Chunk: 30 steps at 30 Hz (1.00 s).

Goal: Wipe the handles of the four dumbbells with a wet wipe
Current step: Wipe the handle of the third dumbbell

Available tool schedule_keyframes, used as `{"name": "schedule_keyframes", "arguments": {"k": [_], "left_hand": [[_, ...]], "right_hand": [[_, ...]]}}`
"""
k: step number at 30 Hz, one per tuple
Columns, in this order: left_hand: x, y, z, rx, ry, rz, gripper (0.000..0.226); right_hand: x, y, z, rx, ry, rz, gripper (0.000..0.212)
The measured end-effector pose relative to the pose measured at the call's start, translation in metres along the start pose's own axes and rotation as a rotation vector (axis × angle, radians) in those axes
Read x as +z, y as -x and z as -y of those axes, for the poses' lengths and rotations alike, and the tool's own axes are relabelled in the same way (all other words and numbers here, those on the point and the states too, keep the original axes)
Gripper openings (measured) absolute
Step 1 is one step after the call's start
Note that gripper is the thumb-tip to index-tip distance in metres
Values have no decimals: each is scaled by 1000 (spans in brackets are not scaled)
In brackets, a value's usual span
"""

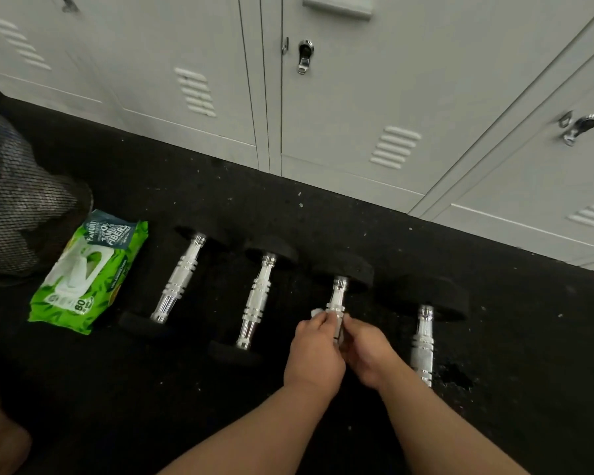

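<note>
Several black dumbbells with chrome handles lie side by side on the dark floor: the leftmost dumbbell point(178, 280), the second dumbbell point(256, 300), the third dumbbell point(339, 290) and the rightmost dumbbell point(424, 337). Both hands meet on the third dumbbell's handle. My left hand point(314, 351) pinches a white wet wipe point(317, 313) against the handle's left side. My right hand point(366, 354) curls round the lower part of that same handle. The near end of the third dumbbell is hidden under my hands.
A green pack of wet wipes point(88, 272) lies on the floor left of the dumbbells. Grey metal lockers point(340, 108) stand along the far edge of the floor. A dark mesh fabric object point(18, 214) sits at the left, a knee at the lower left corner.
</note>
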<state>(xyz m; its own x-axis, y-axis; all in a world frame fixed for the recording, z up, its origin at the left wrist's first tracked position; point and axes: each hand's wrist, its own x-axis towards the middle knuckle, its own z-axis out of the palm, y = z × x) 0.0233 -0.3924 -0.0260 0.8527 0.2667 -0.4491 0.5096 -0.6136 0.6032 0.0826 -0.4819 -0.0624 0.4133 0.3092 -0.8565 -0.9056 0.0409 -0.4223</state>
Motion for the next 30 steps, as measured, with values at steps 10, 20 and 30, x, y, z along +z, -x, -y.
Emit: {"name": "schedule_keyframes", "arguments": {"k": [10, 20, 30], "left_hand": [[-3, -4, -4, -5, -84, 152, 69], [-8, -2, -7, -5, -74, 177, 70], [-6, -2, -2, -32, -7, 184, 65]], "right_hand": [[16, 9, 14, -428, 511, -425, 27], [2, 26, 29, -464, 821, -454, 30], [-4, 46, -30, -380, 746, -236, 19]]}}
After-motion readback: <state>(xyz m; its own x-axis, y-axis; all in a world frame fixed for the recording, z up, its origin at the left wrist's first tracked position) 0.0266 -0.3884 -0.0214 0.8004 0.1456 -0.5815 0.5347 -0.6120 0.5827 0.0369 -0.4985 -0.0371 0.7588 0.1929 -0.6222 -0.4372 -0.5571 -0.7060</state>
